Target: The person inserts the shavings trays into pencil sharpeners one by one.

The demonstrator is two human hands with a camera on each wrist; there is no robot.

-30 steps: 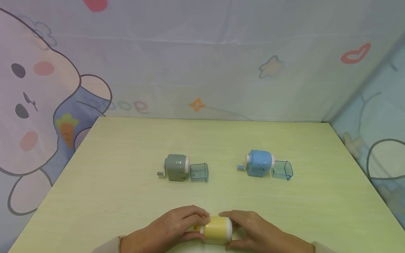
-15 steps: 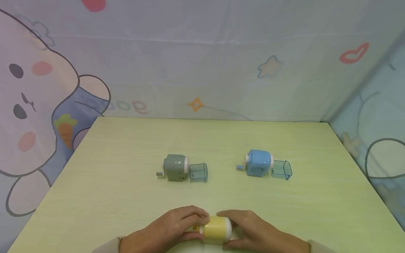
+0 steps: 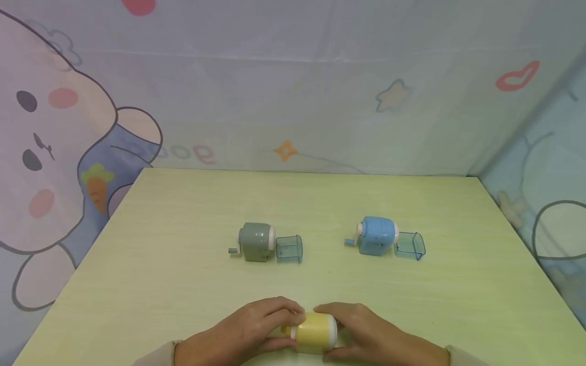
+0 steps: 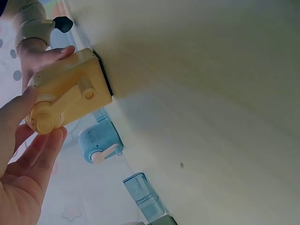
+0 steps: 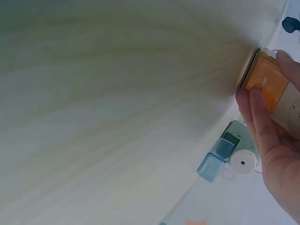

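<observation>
Steadily now: your fingers pinch at both ends. Your left hand (image 3: 254, 326) grips the crank end of the yellow sharpener (image 3: 313, 326), and your right hand (image 3: 366, 331) spans the other, thumb and nearly straight fingers on opposite edges of the orange front panel (image 5: 268, 77). How hard they press doesn't show.

Let the left brace the body rather than the crank (image 4: 70, 99), which could turn; even pressure from the right should avoid skewing the panel.

The sharpener sits at the bottom centre of the head view; you can't tell whether its base touches the table (image 3: 183, 290). Farther out, the grey-green sharpener (image 3: 256, 241) at mid-frame and blue sharpener (image 3: 377, 234) right of centre stand well apart from your hands.
</observation>
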